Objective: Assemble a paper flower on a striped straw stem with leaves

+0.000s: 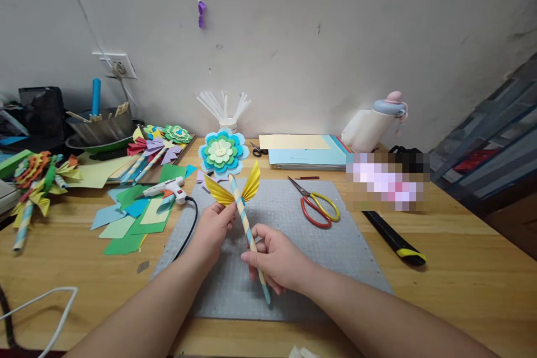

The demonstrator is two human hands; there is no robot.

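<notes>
A paper stick (pixel 243 213) striped in pale yellow and blue slants over the grey cutting mat. Yellow pleated paper leaves (pixel 252 183) spread to both sides of its upper part. At the base of these leaves, beside the stick, the fingers of my left hand (pixel 213 230) are pinched. My right hand (pixel 277 257) is closed around the lower half of the stick. Just beyond the stick's top end is a layered paper flower (pixel 222 152) in blue, green and cream; whether it is joined to the stick I cannot tell.
Red-and-yellow-handled scissors (pixel 316 206) lie on the cutting mat (pixel 293 302). A white glue gun (pixel 168 189) rests on coloured paper scraps (pixel 121 224), its black cord crossing the mat's left edge. Finished paper flowers (pixel 39 179) lie left. A black-and-yellow tube (pixel 396 240) lies right.
</notes>
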